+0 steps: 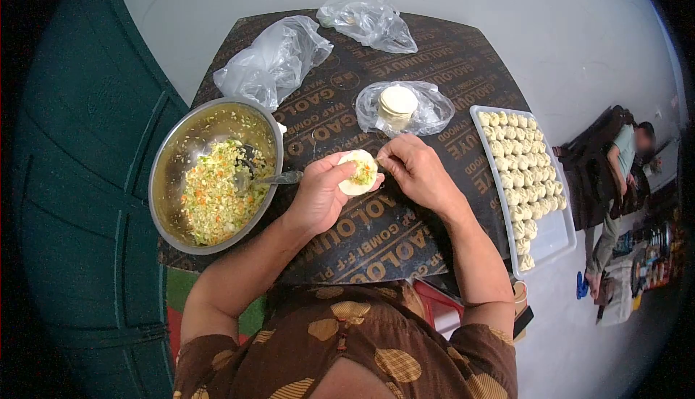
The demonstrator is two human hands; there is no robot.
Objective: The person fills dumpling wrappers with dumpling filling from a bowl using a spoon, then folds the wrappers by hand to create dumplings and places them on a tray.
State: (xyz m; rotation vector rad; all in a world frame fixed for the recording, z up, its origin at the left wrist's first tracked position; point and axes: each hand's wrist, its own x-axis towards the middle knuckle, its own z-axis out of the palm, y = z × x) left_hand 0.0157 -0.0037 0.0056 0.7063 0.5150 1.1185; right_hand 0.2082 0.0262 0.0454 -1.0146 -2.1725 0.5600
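Looking down through the head camera, the person is cradling a round dumpling wrapper (360, 173) in the left hand (317, 198), whose fingers (334, 174) are curling around it from below and grasping it. A spoonful of green and orange filling is sitting in the middle of the wrapper. The right hand (418, 174) is meeting it from the other side, its fingers (387, 157) pinching the wrapper's right edge. Both hands are hovering just above the dark printed counter (376, 236), near its middle.

To the left, a steel bowl (165, 154) is resting on the counter, holding more of the chopped vegetable filling (213, 192), and a metal spoon (274, 178) is leaning over the bowl's right rim, just beside the left hand. Beyond the hands, a stack of wrappers (398, 103) is standing on an opened clear plastic bag (434, 113). Two more crumpled plastic bags (275, 62) are lying further back. On the right, a white tray (559, 243) is carrying rows of folded dumplings (523, 174), filling most of it. Further right, off the counter, another person (622, 164) is sitting well apart from the work.
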